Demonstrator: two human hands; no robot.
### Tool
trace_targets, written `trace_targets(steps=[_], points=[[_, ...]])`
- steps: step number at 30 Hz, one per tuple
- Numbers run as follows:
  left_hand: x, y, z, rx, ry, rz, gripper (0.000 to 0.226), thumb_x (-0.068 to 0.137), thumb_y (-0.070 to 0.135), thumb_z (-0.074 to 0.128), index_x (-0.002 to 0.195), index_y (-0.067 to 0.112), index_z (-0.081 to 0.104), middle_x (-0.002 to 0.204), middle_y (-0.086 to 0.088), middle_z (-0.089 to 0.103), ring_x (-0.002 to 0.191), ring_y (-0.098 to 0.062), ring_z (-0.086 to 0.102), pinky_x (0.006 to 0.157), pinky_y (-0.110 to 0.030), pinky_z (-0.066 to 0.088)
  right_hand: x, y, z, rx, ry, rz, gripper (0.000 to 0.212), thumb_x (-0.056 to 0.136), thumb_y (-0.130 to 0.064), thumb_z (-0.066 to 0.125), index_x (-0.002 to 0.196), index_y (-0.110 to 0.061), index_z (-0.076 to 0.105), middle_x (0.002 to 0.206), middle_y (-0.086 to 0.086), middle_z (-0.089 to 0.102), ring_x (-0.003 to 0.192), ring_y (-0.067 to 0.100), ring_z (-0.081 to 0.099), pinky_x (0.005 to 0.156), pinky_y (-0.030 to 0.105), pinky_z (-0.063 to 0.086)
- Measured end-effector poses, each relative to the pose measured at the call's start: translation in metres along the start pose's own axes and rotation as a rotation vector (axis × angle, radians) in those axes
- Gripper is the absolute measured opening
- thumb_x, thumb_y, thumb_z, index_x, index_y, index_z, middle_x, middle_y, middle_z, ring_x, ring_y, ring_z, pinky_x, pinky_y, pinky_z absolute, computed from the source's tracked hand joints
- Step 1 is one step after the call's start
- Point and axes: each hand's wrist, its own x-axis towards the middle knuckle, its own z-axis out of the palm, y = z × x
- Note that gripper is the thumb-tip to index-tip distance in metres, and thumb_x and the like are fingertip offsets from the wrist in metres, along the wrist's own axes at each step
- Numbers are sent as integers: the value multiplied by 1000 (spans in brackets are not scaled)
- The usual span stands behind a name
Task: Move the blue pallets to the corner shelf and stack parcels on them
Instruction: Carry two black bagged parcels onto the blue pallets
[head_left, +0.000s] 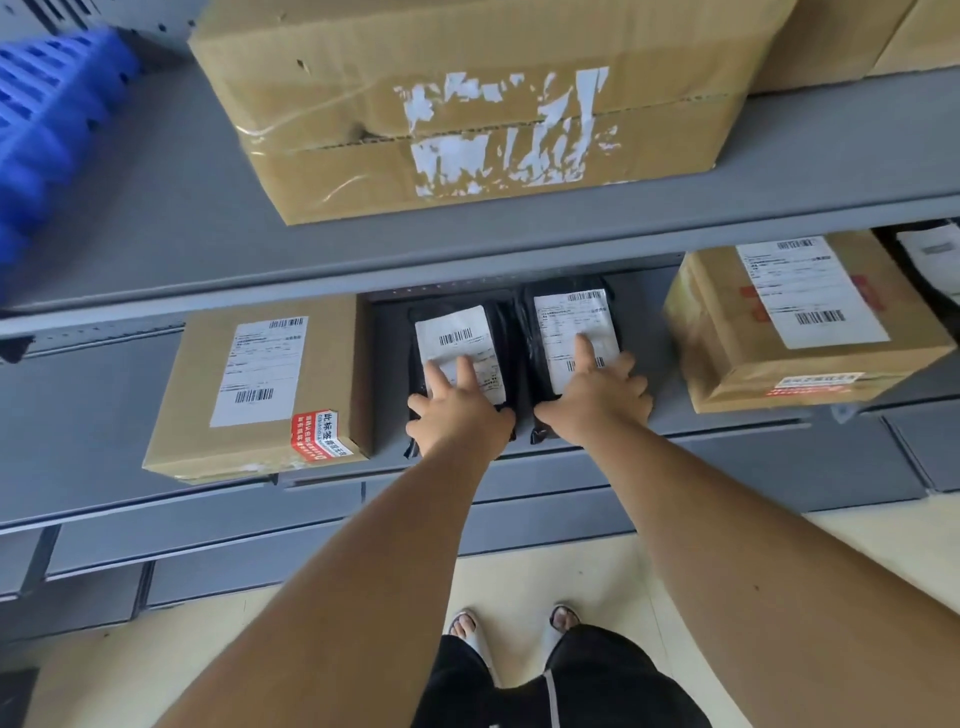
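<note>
At the front edge of the middle shelf, the left black parcel and the right black parcel lie touching. The left hand presses flat, fingers spread, on the left one. The right hand rests on the other, forefinger straight; I cannot tell whether it grips. Narrow gaps separate them from the left cardboard box and the right cardboard box. The blue pallet sits at the upper shelf's left end.

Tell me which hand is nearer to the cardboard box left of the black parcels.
Left. The left hand rests on the left black parcel, right beside that cardboard box; the right hand rests on the right black parcel, farther off.
</note>
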Motion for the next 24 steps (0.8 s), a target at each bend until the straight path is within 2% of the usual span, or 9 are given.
trace_targets(steps=[3,12,17,24], points=[[-8,-9,-2,10,-9,24,75,85,55,62,145,35,23,155,-5,13,122,-38,38,84,-45,41,-13,2,1,-7,-3,14,104,74,-57,73,153,-40,7,143,17,26,118,37,41,98,46,39],[-46,-37,-29,12,24,83,73,84,60,54,147,33,28,150,-2,23,122,-38,38,93,-51,40,-64,5,-17,24,16,24,98,75,-55,71,152,-40,12,137,15,31,120,36,39,94,47,37],[-74,-49,-50,13,87,93,74,86,62,50,150,35,25,151,-2,24,123,-38,38,100,-54,40,-87,11,-41,35,48,-27,95,76,-57,70,151,-40,15,139,15,31,123,36,39,97,47,38],[-134,-56,-68,-36,176,-2,72,88,58,48,152,34,27,154,-1,23,129,-42,35,100,-53,38,-120,23,-71,16,33,-177,89,78,-58,64,151,-41,17,143,14,31,124,36,39,95,46,39]])
